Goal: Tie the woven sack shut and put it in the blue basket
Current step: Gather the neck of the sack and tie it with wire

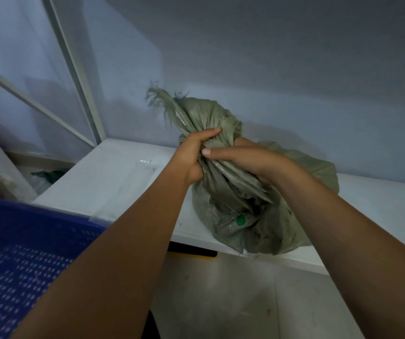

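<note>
Person's left hand (192, 155) clenched round the gathered neck of the sack (257, 223); right hand (245, 160) grips the same neck just beside it. The sack sits on the white desk (113, 182), frayed top up. Nearby, left: blue basket (13, 253).

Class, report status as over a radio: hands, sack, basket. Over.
Gripping sack neck with left hand and right hand. Sack on table, no knot seen. Blue basket lower left, path looks open.
</note>
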The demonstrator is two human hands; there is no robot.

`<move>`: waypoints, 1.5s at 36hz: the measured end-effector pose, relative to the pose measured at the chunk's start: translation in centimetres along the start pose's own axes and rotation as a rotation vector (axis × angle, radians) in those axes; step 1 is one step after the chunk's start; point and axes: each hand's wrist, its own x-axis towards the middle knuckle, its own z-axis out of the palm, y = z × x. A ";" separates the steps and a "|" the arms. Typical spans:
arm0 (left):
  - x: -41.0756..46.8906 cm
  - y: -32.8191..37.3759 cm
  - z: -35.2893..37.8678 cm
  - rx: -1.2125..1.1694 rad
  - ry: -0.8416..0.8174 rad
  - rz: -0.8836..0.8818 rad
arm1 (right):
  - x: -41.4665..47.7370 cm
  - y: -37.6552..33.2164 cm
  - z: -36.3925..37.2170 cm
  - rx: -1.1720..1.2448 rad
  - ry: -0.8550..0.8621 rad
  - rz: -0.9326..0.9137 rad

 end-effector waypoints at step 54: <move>-0.9 3.4 -8.1 -0.576 0.245 0.367 | -0.6 0.4 0.4 -0.224 0.007 0.133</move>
